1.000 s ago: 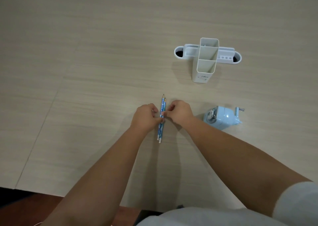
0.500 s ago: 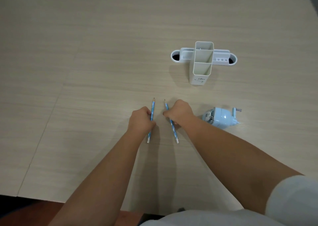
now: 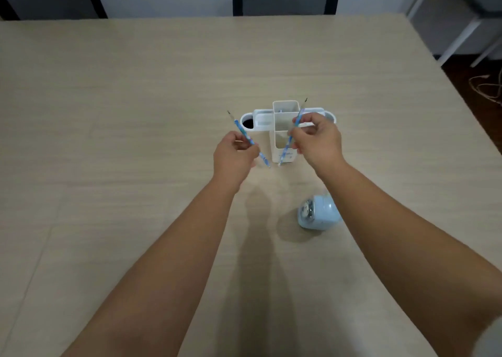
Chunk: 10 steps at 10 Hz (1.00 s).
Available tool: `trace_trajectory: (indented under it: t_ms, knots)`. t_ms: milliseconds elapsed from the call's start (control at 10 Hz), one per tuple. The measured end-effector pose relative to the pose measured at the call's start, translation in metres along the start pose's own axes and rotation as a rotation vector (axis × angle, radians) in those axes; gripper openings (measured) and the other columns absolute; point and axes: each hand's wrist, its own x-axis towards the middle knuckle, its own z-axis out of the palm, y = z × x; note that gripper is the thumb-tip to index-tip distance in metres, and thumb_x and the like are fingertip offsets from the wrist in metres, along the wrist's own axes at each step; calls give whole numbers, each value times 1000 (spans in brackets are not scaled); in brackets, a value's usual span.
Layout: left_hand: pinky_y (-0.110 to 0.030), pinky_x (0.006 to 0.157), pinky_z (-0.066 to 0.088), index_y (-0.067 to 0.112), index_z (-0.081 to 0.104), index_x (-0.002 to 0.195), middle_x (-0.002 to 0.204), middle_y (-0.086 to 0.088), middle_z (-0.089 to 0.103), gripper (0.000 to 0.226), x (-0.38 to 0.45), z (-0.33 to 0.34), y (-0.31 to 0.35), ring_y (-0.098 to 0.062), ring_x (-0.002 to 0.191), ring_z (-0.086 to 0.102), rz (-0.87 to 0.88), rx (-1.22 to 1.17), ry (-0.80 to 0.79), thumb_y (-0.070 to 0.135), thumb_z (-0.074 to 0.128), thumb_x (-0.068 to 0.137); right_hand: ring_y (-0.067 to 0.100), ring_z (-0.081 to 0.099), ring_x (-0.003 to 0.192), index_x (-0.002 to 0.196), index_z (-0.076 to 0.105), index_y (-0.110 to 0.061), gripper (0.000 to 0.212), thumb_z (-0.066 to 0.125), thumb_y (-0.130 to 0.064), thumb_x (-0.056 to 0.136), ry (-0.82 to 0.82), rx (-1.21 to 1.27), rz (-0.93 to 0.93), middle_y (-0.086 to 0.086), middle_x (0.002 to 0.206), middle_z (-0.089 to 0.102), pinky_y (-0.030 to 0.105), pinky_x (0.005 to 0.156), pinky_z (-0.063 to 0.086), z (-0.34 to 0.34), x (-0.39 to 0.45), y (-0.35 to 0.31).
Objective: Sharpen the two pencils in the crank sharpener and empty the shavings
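I hold two blue patterned pencils up above the table, one in each hand, points away from me. My left hand (image 3: 234, 153) grips the left pencil (image 3: 243, 132), which leans up and to the left. My right hand (image 3: 316, 139) pinches the right pencil (image 3: 298, 117), which leans up and to the right in front of the white desk organiser (image 3: 282, 112). Their lower ends nearly meet, forming a V. The light blue crank sharpener (image 3: 317, 213) lies on the table under my right forearm, which hides its right side and crank.
The beige wooden table (image 3: 135, 112) reaches to a far edge near a wall with dark vertical strips. White furniture legs (image 3: 461, 38) and a loose cord (image 3: 486, 87) are on the floor past the table's right edge.
Both hands lifted the pencils off the table, raised them forward toward the organiser and tilted them apart. My head tipped up, bringing the table's far edge and the wall into view.
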Motion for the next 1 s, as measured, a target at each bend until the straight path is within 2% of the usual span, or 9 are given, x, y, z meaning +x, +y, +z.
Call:
trace_trajectory:
  t_ms: [100,300,400,500,600,700,800,900,1000]
  knots:
    - [-32,71,56,23,59,80,79,3,67,18,16,20,17,-13,68,63,125,46,32,14,73,73,16,66,54,84,63,-24,11,64,-16,77,107,6,-65,7,76,72,29,57,52,-15,16,-7]
    - [-1,59,43,17,59,87,73,13,62,13,36,41,20,12,53,57,243,173,58,14,70,80,13,69,63,89,63,-26,8,64,-21,82,108,-37,-95,-3,78,71,24,63,52,-12,28,4]
    - [-9,66,46,18,61,85,79,5,68,11,44,46,14,4,60,60,261,278,36,15,70,80,16,70,72,90,66,-25,9,65,-22,81,91,-62,-80,-10,78,69,32,73,56,-5,32,12]
    - [-9,69,46,14,69,90,87,-4,73,9,47,51,11,-9,68,62,281,389,-6,16,69,81,12,63,78,95,68,-20,13,64,-25,84,46,-198,-74,-6,86,68,25,75,47,1,34,17]
    - [2,60,38,9,72,97,91,-5,73,16,48,53,9,-8,72,58,293,472,-31,17,67,84,10,57,79,97,71,-15,18,63,-26,86,-9,-308,-88,-4,87,67,22,73,39,6,33,18]
    - [-10,60,34,12,73,98,91,-5,74,18,49,53,8,-9,73,57,282,542,-31,22,64,87,17,60,81,97,73,-14,20,59,-25,88,-34,-366,-68,4,89,72,23,71,39,9,33,17]
    - [-11,61,32,14,74,99,91,-6,74,19,45,49,6,-17,80,65,271,587,-39,25,62,88,27,62,90,102,71,-13,25,49,-22,93,-92,-423,-82,15,97,71,32,78,47,8,32,17]
    - [-16,78,42,12,68,115,103,-6,74,29,34,39,6,-20,99,67,194,566,-20,22,61,88,31,58,108,116,66,-15,30,45,-19,95,-135,-451,-51,16,116,66,35,90,45,5,26,18]
    - [-28,94,51,14,67,116,103,-7,74,33,20,22,-13,-19,99,67,126,507,-12,19,58,85,25,52,119,127,58,-19,35,43,-15,95,-65,-433,-29,8,130,58,27,97,39,-6,18,27]
